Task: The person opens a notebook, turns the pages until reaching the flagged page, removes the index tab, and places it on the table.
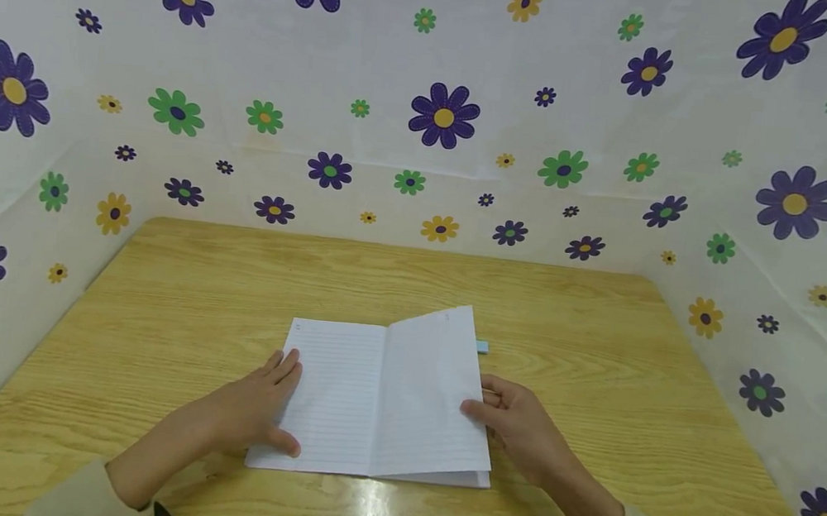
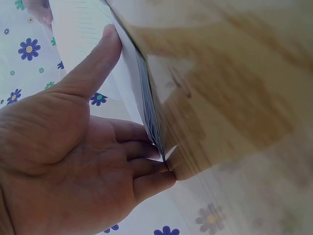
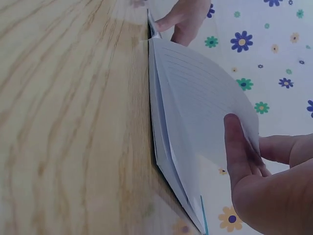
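An open notebook [image 1: 336,400] with lined pages lies on the wooden table. My left hand [image 1: 260,405] rests on the outer part of its left page, thumb spread low toward the bottom edge. In the left wrist view, the left thumb [image 2: 98,61] lies along the paper and the fingers reach past the notebook's edge. My right hand [image 1: 520,426] pinches the outer edge of a right-hand page [image 1: 434,393] between thumb and fingers. That page is lifted and bows upward, as the right wrist view shows, with more sheets [image 3: 168,127] beneath it.
A small light-blue piece [image 1: 482,347] sticks out beyond the lifted page's right edge. The wooden table [image 1: 232,274] reaches back to a white flower-printed cloth [image 1: 373,55], which also hangs along both sides. Light reflects off the tabletop in front of the notebook.
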The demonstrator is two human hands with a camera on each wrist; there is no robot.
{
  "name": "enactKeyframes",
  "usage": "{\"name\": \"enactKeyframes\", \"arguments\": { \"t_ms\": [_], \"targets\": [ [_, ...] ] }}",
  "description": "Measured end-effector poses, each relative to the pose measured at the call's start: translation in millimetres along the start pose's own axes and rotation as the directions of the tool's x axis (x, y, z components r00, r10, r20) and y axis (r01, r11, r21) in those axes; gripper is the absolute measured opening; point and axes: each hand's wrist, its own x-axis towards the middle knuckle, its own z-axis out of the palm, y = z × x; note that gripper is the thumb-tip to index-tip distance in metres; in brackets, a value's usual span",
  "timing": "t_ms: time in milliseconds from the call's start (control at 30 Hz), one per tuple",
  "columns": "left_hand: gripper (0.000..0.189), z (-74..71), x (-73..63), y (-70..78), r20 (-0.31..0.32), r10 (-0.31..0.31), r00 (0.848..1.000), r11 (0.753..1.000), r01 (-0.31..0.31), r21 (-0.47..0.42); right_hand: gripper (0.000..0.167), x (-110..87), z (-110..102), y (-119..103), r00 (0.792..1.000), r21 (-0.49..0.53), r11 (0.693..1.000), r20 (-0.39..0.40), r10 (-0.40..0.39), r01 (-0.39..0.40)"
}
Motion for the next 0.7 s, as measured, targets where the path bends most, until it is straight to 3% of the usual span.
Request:
{"name": "enactKeyframes", "arguments": {
  "t_ms": [433, 700],
  "targets": [
    [0.116, 1.3, 0.4, -0.4, -0.001, -0.013, 1.000, 1.000, 0.013, -0.015, 0.052, -0.8, 1.5, 2.9, 0.996, 0.010, 1.000, -0.088, 0.007, -0.006],
    [0.116, 2.6, 0.0, -1.9, 0.003, -0.031, 1.000, 0.999, 0.031, -0.017, 0.054, 5.6, 16.6, 2.4, 0.992, 0.003, 0.998, -0.109, -0.059, 0.059]
  ]
}}
